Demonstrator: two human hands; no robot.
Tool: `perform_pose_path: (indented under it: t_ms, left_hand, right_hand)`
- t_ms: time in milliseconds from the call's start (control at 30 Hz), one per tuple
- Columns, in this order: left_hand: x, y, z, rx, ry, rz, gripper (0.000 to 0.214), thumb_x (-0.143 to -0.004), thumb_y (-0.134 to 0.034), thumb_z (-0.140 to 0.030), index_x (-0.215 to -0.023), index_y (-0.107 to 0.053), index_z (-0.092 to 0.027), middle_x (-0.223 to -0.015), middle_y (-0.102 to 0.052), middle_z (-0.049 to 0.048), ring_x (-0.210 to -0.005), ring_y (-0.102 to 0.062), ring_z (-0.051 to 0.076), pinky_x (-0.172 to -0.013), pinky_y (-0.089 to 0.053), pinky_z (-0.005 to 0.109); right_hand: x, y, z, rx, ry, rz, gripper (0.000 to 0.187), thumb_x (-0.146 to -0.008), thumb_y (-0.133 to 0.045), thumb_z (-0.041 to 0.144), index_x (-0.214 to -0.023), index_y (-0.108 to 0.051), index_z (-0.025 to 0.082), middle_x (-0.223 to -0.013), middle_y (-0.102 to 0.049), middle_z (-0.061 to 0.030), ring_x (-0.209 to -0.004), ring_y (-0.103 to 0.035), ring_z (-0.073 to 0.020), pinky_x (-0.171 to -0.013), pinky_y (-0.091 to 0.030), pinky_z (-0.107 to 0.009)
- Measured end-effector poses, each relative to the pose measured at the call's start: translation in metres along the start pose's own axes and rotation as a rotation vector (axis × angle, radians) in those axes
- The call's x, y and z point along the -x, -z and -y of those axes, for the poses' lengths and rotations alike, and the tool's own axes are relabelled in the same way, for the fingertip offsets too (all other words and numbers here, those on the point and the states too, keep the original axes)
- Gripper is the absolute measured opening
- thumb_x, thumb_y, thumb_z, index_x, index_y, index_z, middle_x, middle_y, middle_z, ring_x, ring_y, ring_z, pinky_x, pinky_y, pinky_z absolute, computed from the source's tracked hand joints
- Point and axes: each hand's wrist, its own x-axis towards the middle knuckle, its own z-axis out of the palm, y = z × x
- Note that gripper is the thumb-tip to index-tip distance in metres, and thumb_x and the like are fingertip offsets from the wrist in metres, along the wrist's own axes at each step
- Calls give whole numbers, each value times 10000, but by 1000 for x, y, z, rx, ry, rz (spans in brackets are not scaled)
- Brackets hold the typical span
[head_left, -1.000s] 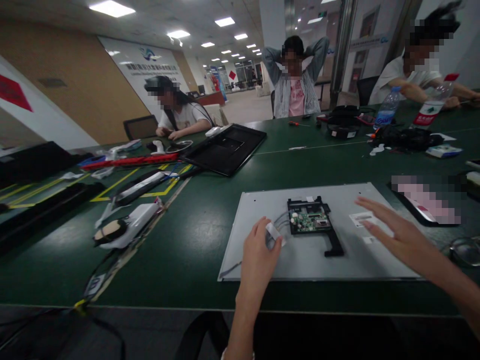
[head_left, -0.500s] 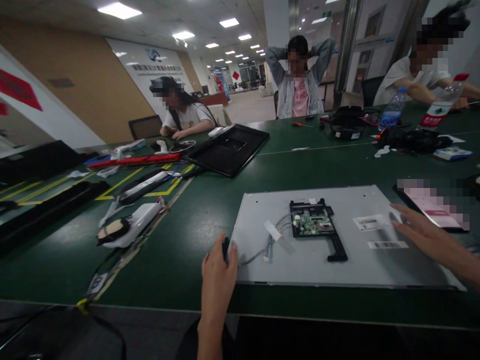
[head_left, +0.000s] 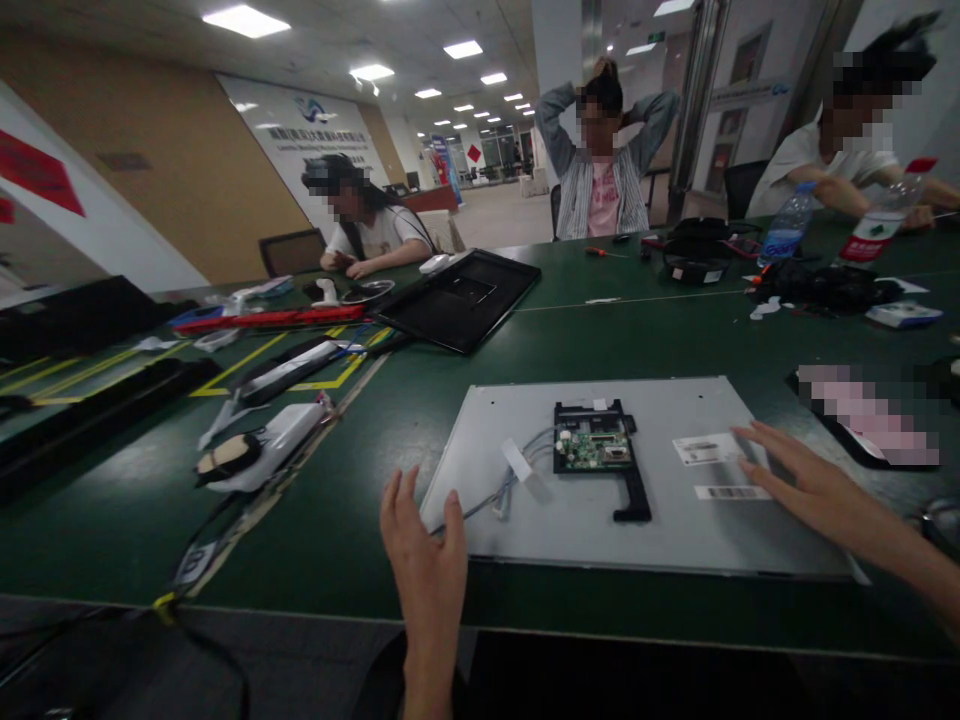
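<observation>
A flat grey metal-backed display panel (head_left: 525, 540) lies on the green table in front of me. On its back sits a green circuit board (head_left: 596, 449) in a black bracket (head_left: 636, 490), with a bundle of thin grey cables (head_left: 510, 480) and a white tag leading off to the left. My left hand (head_left: 427, 545) is at the panel's left edge, fingers spread, holding nothing. Over the right part, near two white labels (head_left: 706, 449), my right hand (head_left: 814, 485) reaches in with fingers stretched out. Whether either hand touches the panel I cannot tell.
A black plastic monitor cover (head_left: 465, 298) lies farther back. To the left are a white handheld device (head_left: 274, 445), cables and a long black bar (head_left: 105, 420). A phone (head_left: 866, 415) lies right; bottles (head_left: 787, 225) stand behind. Several people sit across the table.
The panel has shifted left on the table. My left hand has opened from its grip on the panel's left edge, and my right hand has moved left over the panel.
</observation>
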Motion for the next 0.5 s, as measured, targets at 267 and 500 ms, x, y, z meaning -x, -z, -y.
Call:
perform_pose_path:
  t_ms: [267,500]
  left_hand:
    - [4,1,2,16,24,7,502,-914,-518,-377,-1355,-462,-142,-1428,-427,202,-1380,-358,329,-1145,-290,520]
    - [8,-1,4,-18,35,6,488,-916,-516,-374,-1349,-457,-157,-1440,-420,194,-1409,-316,333,-1161,-256,526]
  right_hand:
    - [-5,-26,13,216,221,111,652,-936,-396,608,-1507,-367,296,-1601,-266,-108,-1458,-209,-375,-1118,-274,-610]
    - [-25,-32,55,219,340,183,613,-967,-350,578,-1529,-303,337,-1630,-185,-59,-1475,-170,-333,-1163,-190,-558]
